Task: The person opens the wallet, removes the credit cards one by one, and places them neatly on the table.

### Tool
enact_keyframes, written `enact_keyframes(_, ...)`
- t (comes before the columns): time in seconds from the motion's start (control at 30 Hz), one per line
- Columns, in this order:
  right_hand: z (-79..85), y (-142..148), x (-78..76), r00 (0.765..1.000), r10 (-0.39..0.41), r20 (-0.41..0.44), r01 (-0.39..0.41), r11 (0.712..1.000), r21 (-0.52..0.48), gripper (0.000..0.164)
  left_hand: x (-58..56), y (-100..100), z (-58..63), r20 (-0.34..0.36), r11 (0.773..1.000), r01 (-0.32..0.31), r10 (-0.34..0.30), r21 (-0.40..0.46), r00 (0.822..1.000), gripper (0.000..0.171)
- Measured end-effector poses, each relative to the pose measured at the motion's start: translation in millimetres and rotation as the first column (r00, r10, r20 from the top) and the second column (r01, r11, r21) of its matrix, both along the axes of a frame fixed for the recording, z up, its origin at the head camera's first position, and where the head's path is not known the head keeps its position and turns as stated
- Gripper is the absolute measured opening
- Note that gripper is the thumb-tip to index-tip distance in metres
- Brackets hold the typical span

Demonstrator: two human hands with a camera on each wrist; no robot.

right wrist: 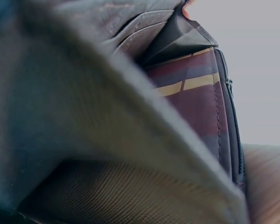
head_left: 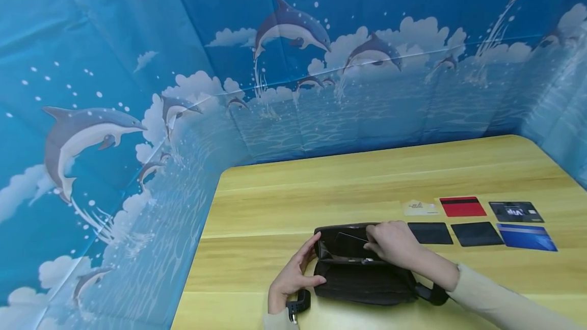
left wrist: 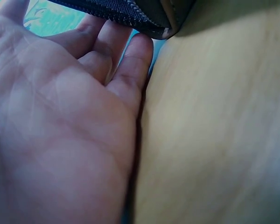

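Note:
A black zip wallet (head_left: 367, 289) lies opened out near the table's front edge. My left hand (head_left: 293, 276) grips its left end, thumb on the front flap and fingers at the rear part; in the left wrist view the fingers (left wrist: 130, 65) bend up against the wallet's zipped edge (left wrist: 116, 11). My right hand (head_left: 394, 243) reaches into the rear section from the right and pinches the edge of a dark card (head_left: 348, 243) tilted inside. The right wrist view looks close along the wallet's striped lining (right wrist: 191, 102), with card slots (right wrist: 144, 30) above; the right fingers are hidden there.
Right of the wallet, two rows of cards lie flat: a pale card (head_left: 419, 209), a red card (head_left: 463, 207) and a black VIP card (head_left: 515, 212) behind; two black cards (head_left: 430, 233) and a blue card (head_left: 527, 237) in front. Dolphin-printed sheeting (head_left: 321, 116) encloses the wooden table (head_left: 275, 192).

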State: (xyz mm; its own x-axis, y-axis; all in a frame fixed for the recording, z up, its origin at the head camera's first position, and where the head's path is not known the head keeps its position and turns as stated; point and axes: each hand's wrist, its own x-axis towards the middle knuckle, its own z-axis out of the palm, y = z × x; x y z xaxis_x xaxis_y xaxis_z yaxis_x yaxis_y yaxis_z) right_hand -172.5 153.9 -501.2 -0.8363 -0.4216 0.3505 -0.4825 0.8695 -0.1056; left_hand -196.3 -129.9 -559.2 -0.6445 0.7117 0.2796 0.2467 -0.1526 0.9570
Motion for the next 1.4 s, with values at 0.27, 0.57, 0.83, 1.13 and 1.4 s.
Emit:
enact_keyframes(0.27, 0.1, 1.1, 3.6, 1.0, -0.003, -0.005, 0.003, 0.998, -0.064, 0.035, -2.4, -0.1, -3.1, 0.049, 0.999, -0.003, 0.005, -0.045, 0.999, 0.088)
enact_keyframes(0.57, -4.7, 1.4, 3.3, 0.997, 0.007, -0.076, -0.014, 0.996, -0.09, 0.041, -9.3, -2.5, -25.5, 0.053, 0.999, -0.005, 0.007, -0.036, 0.999, 0.087)
enact_keyframes(0.83, -8.1, 3.8, 1.0, 0.989, 0.043, -0.14, -0.06, 0.991, -0.121, 0.044, -10.5, -2.3, -26.0, 0.054, 0.999, -0.002, 0.004, -0.037, 0.999, 0.088)
enact_keyframes(1.13, -8.7, 7.4, -0.9, 0.986, 0.098, -0.134, -0.118, 0.982, -0.145, 0.037, -9.3, -2.4, -20.2, 0.065, 0.999, 0.005, -0.002, -0.05, 0.998, 0.089)
enact_keyframes(1.4, -14.2, 11.6, -3.2, 0.985, 0.101, -0.141, -0.129, 0.969, -0.211, 0.032, -9.1, -1.3, -23.9, 0.052, 1.0, -0.001, 0.002, -0.022, 0.999, 0.089)
